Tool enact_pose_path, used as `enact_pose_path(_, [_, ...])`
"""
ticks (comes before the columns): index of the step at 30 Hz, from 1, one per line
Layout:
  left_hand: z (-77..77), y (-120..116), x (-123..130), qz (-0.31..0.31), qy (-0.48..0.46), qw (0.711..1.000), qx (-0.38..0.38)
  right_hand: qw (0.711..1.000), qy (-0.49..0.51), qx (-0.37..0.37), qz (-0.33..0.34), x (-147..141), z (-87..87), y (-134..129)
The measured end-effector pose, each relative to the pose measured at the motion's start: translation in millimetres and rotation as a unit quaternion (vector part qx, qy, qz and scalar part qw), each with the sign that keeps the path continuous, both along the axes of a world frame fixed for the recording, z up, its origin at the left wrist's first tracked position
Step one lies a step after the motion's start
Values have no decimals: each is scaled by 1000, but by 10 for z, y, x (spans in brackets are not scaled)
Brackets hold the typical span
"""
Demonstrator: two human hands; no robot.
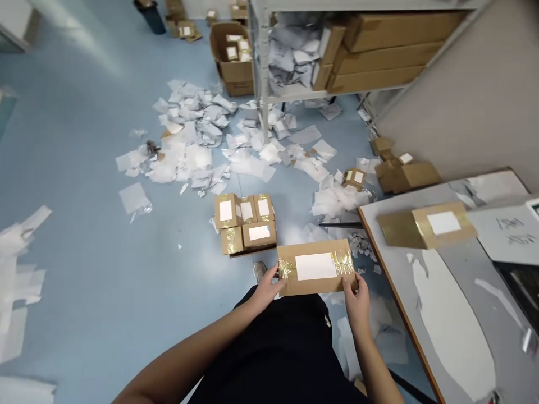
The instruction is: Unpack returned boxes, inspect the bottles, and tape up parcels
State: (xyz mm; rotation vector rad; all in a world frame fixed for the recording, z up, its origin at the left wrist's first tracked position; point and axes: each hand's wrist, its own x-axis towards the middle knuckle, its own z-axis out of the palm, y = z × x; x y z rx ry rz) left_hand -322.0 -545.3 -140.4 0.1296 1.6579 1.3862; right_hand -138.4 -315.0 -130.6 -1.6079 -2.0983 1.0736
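Observation:
My left hand (266,289) grips the left end of a flat kraft-card parcel (315,283), and my right hand (356,298) holds its lower right corner. The parcel has a white label on its face and shiny tape across both ends. It is held level, above the floor and in front of my body. Just beyond it, a group of small taped cardboard boxes with white labels (246,223) sits on the floor. A similar taped parcel (438,225) lies on the grey worktable (455,336) to my right.
White and silver wrapping scraps (189,137) litter the blue floor ahead. A metal shelf (261,56) holds flat cartons and loose wrappers. An open carton of small boxes (229,56) stands beside it. More small boxes lie near the right wall.

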Motion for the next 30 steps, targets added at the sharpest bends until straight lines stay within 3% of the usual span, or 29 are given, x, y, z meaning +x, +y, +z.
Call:
enact_pose_path(5, [150, 620, 381, -118, 41, 991, 49, 994, 31, 32, -104, 758, 200, 177])
enact_pose_path(9, [244, 1238, 828, -184, 44, 980, 56, 982, 37, 39, -182, 1369, 263, 518])
enact_pose_path(13, [297, 1901, 1402, -224, 29, 973, 51, 974, 48, 46, -217, 2026, 261, 1047])
enact_pose_path(18, [277, 2693, 2085, -242, -29, 967, 77, 971, 52, 74, -220, 2710, 238, 1909])
enact_pose_path(23, [225, 3438, 2466, -221, -68, 966, 113, 972, 75, 105, -198, 2946, 147, 2961])
enact_pose_path(30, [-34, 4470, 2662, -162, -105, 973, 126, 965, 146, 122, -183, 2734, -238, 4343])
